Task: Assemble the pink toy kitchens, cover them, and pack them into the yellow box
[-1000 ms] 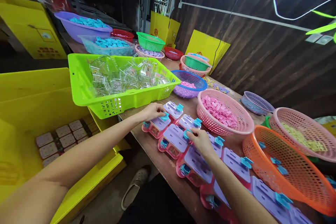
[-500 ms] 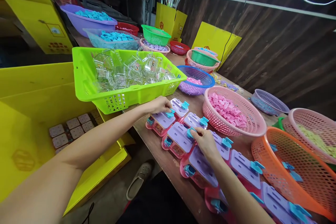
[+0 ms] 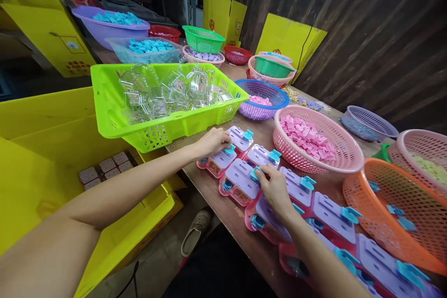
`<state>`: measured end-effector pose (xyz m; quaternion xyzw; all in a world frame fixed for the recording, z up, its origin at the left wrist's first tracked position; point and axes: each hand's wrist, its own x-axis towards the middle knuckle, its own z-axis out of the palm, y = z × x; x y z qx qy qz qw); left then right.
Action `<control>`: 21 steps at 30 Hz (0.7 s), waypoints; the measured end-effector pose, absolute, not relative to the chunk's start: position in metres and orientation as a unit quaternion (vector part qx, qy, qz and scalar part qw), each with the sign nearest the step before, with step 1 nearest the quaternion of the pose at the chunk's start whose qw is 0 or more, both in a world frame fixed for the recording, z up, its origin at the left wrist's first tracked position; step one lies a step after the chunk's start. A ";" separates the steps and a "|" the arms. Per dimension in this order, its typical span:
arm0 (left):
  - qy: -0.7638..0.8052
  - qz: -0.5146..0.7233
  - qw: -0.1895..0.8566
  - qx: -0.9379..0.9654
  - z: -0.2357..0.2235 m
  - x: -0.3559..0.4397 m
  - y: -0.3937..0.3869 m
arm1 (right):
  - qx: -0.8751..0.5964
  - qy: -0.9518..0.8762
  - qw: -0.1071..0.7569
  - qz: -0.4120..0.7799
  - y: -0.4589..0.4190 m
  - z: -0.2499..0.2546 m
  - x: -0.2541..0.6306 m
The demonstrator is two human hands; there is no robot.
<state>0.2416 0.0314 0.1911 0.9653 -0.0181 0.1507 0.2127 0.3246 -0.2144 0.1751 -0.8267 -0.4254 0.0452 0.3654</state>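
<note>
Two rows of pink toy boxes with lilac lids [image 3: 242,178] run along the wooden table, and turquoise plastic pieces stand up from the lids. My left hand [image 3: 213,142] is at the far-left box, its fingers closed on a turquoise piece [image 3: 230,149] at the lid's end. On the box beside it, my right hand [image 3: 276,187] pinches another turquoise piece [image 3: 256,173] between thumb and fingers. My right forearm hides parts of the nearer boxes. Another lilac-lidded box [image 3: 263,154] with a turquoise piece lies just beyond both hands.
A lime green crate [image 3: 167,125] of clear plastic parts stands at the table's left edge. Behind the boxes are a pink basket [image 3: 344,151] of pink pieces and an orange basket [image 3: 363,200]. A yellow carton [image 3: 31,121] holding boxes stands left, below table height.
The view has shifted slightly. Both hands stay at the same boxes, fingers still closed on the turquoise pieces, with little visible movement.
</note>
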 end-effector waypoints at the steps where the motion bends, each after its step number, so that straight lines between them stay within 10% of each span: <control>1: -0.023 0.145 0.217 0.965 0.193 0.242 0.032 | -0.826 -0.421 0.371 0.044 -0.215 0.174 0.324; 9: 0.005 -0.012 0.359 0.933 0.206 0.252 0.044 | -0.836 -0.414 0.359 0.008 -0.219 0.170 0.321; 21: 0.037 -0.078 0.300 0.950 0.208 0.248 0.029 | -0.852 -0.425 0.302 0.041 -0.232 0.151 0.342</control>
